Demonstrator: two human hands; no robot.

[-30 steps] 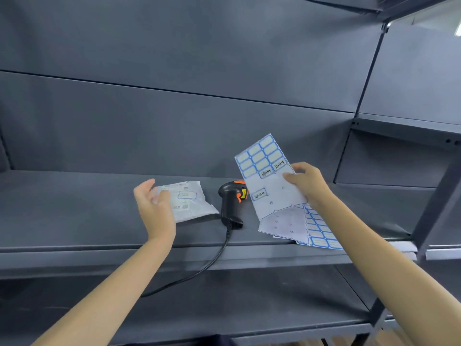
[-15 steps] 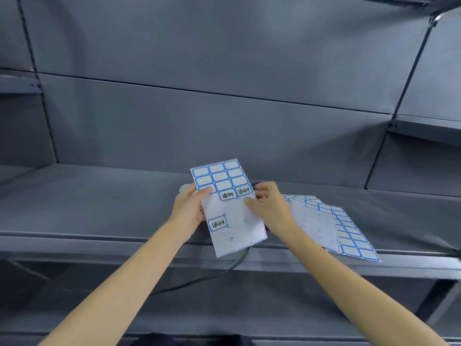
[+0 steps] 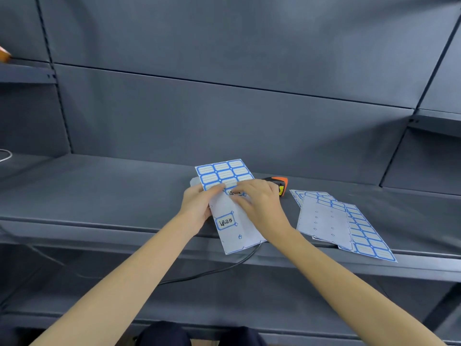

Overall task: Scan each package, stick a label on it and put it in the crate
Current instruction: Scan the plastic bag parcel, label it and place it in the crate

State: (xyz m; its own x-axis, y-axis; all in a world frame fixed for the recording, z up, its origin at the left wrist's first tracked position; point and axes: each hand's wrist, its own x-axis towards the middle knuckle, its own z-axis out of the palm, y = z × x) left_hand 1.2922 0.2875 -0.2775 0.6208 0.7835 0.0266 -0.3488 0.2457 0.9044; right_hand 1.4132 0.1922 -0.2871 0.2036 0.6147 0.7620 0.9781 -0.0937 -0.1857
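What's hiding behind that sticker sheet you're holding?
Behind the label sheet, a pale corner of the package shows left, the scanner right. The rest is covered.

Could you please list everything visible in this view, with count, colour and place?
label sheet: one, white with blue-framed labels, held over the shelf edge by both hands.
package: one, pale, mostly hidden behind the held sheet.
scanner: one, black and orange, on the shelf behind the right hand.
cable: one, black, hanging below the shelf edge.
loose label sheets: a few, exact number unclear, white and blue, overlapping on the shelf at right.
shelf: dark grey.
left hand: holds the sheet's left edge.
right hand: fingers on a written label.
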